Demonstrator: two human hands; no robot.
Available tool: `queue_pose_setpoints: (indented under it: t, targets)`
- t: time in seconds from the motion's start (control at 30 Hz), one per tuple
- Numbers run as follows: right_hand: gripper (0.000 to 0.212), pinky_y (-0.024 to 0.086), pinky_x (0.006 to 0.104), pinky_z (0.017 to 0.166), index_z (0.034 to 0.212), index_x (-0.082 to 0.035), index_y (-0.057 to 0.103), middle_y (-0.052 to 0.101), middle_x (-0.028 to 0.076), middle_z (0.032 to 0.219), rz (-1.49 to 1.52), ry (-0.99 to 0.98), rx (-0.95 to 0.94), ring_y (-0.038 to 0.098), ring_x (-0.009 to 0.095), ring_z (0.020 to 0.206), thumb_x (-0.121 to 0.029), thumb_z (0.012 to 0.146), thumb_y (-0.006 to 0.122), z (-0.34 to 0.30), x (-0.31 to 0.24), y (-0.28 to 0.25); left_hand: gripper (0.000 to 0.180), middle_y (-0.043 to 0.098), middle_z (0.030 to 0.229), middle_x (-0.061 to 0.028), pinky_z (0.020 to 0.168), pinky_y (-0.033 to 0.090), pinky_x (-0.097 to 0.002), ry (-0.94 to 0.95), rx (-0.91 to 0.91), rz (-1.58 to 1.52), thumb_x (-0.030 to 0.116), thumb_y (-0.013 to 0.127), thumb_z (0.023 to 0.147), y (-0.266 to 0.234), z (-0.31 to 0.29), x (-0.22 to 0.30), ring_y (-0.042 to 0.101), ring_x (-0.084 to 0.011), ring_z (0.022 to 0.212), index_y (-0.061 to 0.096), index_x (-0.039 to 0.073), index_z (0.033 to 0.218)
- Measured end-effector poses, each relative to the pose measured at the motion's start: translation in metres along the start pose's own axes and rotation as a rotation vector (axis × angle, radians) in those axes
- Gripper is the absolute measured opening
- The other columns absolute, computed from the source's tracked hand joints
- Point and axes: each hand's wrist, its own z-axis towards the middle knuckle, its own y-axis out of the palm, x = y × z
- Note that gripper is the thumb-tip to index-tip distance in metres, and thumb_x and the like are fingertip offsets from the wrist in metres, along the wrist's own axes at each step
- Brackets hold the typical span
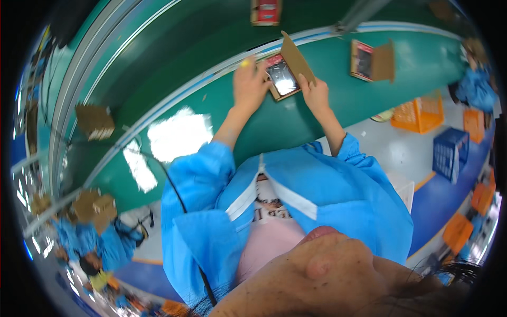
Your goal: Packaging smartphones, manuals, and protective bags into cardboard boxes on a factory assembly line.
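Long green conveyor belt (327,100), glossy, edged by a pale rail, sweeps from nine o'clock up to two o'clock and carries all the work. Loose blue work coat (296,211), sleeves gathered at the wrists, fills the centre toward six o'clock. Orange slatted plastic crate (420,112) and dark blue plastic crate (449,153) stand on the pale floor at three o'clock. Second open brown cardboard box (372,61) with a dark insert lies on the belt at one o'clock; a third, red-fronted small box (265,11), lies at twelve; a closed brown cardboard carton (95,121) sits at nine. Small open brown cardboard box (285,74), lid flap raised, shiny dark packet inside, rests on the belt at twelve o'clock between both hands. Left hand (251,84) lies on the box's left edge, fingers curled down against it; whether they clamp it I cannot tell. Right hand (315,95) has its fingers closed on the raised flap at the right side. Step judged: packing or closing the box. Next move likely calls for folding the flap down squarely while the other hand steadies the base.
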Motion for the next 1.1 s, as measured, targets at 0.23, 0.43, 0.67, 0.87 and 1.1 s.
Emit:
queue_pose_setpoints:
  t: [0.23, 0.43, 0.67, 0.87, 1.1]
  targets:
    - [0.037, 0.047, 0.0423, 0.057, 0.082, 0.004, 0.065, 0.061, 0.024, 0.072, -0.267, 0.207, 0.22, 0.059, 0.042, 0.066, -0.033, 0.087, 0.062, 0.057, 0.077, -0.131, 0.041, 0.045, 0.13, -0.0193, 0.101, 0.033, -0.0477, -0.127, 0.054, -0.015, 0.018, 0.06, 0.084, 0.005, -0.08, -0.028, 0.039, -0.0394, 0.122, 0.051, 0.001, 0.12]
    - [0.048, 0.049, 0.0444, 0.066, 0.075, 0.007, 0.061, 0.062, 0.025, 0.072, -0.506, 0.341, 0.148, 0.062, 0.038, 0.073, -0.04, 0.086, 0.061, 0.064, 0.124, -0.183, 0.038, 0.044, 0.131, -0.0185, 0.1, 0.034, -0.0472, -0.139, 0.005, 0.007, 0.017, 0.058, 0.086, 0.012, -0.091, -0.031, 0.04, -0.0385, 0.122, 0.052, 0.0, 0.119]
    - [0.043, 0.049, 0.0339, 0.053, 0.068, -0.001, 0.061, 0.063, 0.01, 0.059, -0.278, 0.503, -0.546, 0.063, 0.021, 0.051, -0.039, 0.087, 0.058, 0.028, 0.034, -0.12, 0.04, 0.045, 0.131, -0.0182, 0.099, 0.035, -0.0457, -0.147, 0.001, 0.062, 0.015, 0.059, 0.082, 0.01, -0.094, -0.032, 0.042, -0.0367, 0.121, 0.053, 0.001, 0.118]
    - [0.064, 0.049, 0.0344, 0.076, 0.114, 0.005, 0.053, 0.062, 0.022, 0.1, 0.115, 0.064, -0.244, 0.062, 0.029, 0.09, -0.046, 0.078, 0.066, 0.104, 0.011, 0.073, 0.041, 0.045, 0.129, -0.0183, 0.099, 0.036, -0.0457, -0.177, 0.022, 0.06, 0.016, 0.06, 0.08, 0.004, -0.092, -0.033, 0.042, -0.0362, 0.121, 0.053, 0.001, 0.118]
    - [0.05, 0.035, 0.0489, 0.098, 0.121, -0.002, 0.055, 0.056, 0.02, 0.115, -0.281, -0.073, 0.108, 0.048, 0.04, 0.11, -0.04, 0.088, 0.052, 0.204, 0.015, 0.181, 0.038, 0.046, 0.13, -0.0172, 0.1, 0.036, -0.0457, -0.143, 0.015, -0.057, 0.016, 0.06, 0.079, 0.002, -0.088, -0.034, 0.042, -0.0359, 0.121, 0.055, 0.0, 0.114]
